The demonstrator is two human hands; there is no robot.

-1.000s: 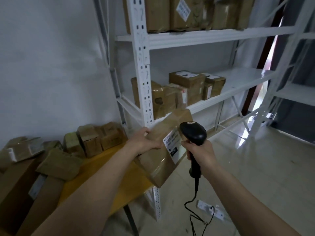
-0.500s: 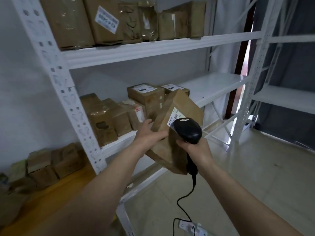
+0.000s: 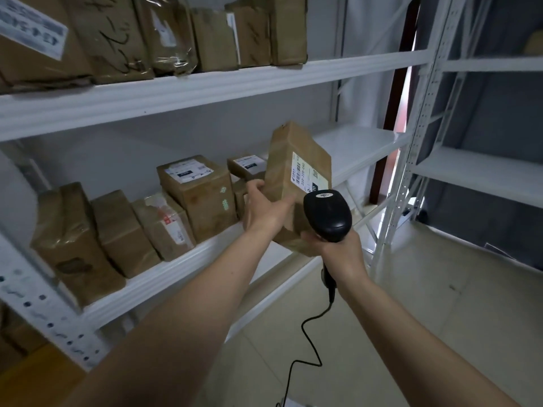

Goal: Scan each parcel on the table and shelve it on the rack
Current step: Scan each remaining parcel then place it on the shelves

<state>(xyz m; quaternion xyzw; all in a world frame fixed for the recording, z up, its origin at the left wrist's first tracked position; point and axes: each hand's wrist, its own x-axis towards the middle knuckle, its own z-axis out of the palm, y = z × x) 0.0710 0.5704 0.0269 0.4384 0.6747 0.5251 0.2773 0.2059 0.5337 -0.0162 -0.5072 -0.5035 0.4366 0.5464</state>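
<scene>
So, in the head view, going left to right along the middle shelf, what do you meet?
Tall taped box → plain brown box → box with a red-printed label → larger labelled box → parcel gripped by the left hand → bare shelf.

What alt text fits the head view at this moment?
A left hand holds a brown parcel upright in front of a white rack, while the right hand grips a black corded scanner beside its label. More parcels sit on the middle and upper shelves.
</scene>
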